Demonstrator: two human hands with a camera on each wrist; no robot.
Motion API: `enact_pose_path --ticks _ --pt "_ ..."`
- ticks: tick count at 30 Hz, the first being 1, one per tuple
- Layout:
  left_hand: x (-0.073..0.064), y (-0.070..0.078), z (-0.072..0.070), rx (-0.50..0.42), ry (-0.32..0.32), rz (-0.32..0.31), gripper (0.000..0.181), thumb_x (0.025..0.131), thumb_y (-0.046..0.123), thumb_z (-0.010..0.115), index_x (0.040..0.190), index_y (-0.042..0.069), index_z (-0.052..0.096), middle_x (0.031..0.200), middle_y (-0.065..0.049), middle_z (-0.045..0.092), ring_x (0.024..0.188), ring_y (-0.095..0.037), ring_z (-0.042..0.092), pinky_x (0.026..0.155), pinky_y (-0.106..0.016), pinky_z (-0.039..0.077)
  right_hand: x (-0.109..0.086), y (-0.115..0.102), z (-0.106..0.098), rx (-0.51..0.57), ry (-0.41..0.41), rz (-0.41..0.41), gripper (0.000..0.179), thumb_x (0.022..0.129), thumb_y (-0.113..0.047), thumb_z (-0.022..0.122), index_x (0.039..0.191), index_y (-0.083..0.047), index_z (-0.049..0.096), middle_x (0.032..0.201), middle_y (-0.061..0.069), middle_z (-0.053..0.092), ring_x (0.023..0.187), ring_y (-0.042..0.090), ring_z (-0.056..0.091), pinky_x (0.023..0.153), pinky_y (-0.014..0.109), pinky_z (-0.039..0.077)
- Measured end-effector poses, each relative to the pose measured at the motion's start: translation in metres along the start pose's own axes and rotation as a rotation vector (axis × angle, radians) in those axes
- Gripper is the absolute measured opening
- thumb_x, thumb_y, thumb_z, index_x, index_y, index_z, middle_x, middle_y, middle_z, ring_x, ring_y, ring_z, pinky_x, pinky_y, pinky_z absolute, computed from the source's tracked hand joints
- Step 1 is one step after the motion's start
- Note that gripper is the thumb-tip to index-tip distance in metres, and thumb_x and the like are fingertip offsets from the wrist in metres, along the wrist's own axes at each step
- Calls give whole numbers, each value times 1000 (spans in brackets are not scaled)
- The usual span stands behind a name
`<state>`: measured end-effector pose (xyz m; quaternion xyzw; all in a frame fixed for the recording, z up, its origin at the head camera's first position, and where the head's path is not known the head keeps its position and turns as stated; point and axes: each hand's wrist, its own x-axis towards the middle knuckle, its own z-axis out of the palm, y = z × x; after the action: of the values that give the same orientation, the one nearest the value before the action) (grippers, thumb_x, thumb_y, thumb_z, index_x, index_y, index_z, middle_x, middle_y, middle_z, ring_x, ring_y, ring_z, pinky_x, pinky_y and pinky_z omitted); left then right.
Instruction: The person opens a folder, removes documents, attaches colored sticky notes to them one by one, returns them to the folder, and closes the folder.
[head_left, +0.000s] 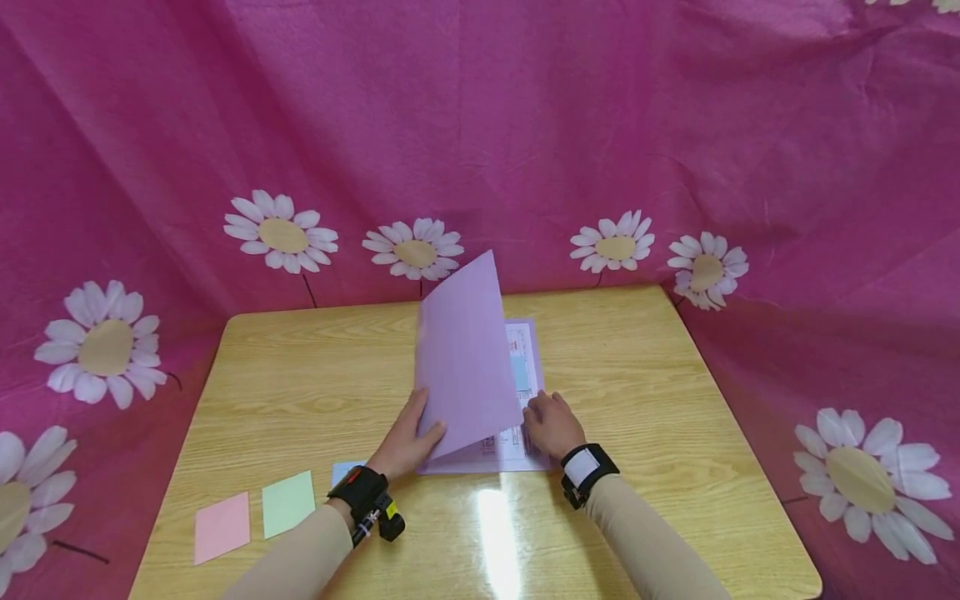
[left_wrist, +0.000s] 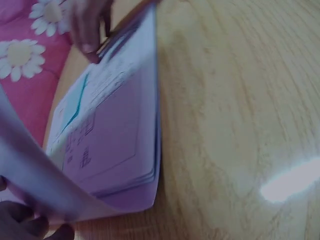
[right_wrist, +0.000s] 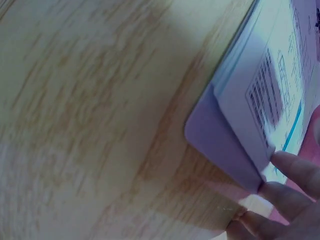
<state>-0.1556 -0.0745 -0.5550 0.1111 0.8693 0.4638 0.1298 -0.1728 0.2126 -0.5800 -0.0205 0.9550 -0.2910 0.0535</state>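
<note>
A purple folder (head_left: 468,358) lies on the table with its front cover raised at a slant. Inside are white printed sheets (right_wrist: 250,95), with a light blue paper square (head_left: 521,372) on the top one. My left hand (head_left: 405,437) rests at the folder's lower left, thumb and fingers spread against the outer side of the cover; the left wrist view shows its fingers beside the bent cover (left_wrist: 30,170). At the right edge, my right hand (head_left: 555,423) touches the sheets and the folder's edge with its fingertips (right_wrist: 280,159). The cover hides part of the sheets.
A pink paper square (head_left: 222,528) and a green one (head_left: 288,504) lie at the table's front left. A blue paper (head_left: 345,472) is partly covered by the left wrist. Behind the wooden table (head_left: 322,367) hangs a magenta cloth (head_left: 525,150) with daisies.
</note>
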Motion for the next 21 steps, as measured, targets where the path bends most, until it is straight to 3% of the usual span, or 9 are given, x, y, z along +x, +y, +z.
enact_pose_path --ticks 6,10,13,17,21 --pt "3 2 15 216 2 -18 85 91 53 52 153 8 14 157 -21 4 144 -38 1 114 -54 12 7 6 -13 324 21 146 48 105 -28 25 127 5 54 124 26 57 120 41 50 101 51 37" --pt "5 6 21 344 7 -8 89 88 57 53 153 7 17 156 -24 7 144 -39 2 114 -53 13 16 15 -23 527 -35 195 56 106 -30 17 121 8 56 116 24 60 110 34 56 97 45 42" --pt "4 11 23 391 7 8 89 87 56 56 152 4 21 155 -26 10 144 -40 4 114 -52 14 20 19 -26 659 -88 237 59 106 -30 14 124 11 52 119 27 58 108 33 58 94 43 45" --pt "4 11 26 416 -15 4 90 87 55 57 152 5 20 156 -25 8 144 -38 6 114 -50 15 21 19 -31 654 -93 278 57 106 -33 18 133 11 42 129 29 51 116 37 53 98 47 42" --pt "5 10 29 434 -29 0 90 86 52 60 152 5 20 156 -24 8 144 -37 8 113 -50 18 19 6 -43 412 -7 244 58 102 -38 36 139 7 37 135 29 47 124 40 46 104 50 35"
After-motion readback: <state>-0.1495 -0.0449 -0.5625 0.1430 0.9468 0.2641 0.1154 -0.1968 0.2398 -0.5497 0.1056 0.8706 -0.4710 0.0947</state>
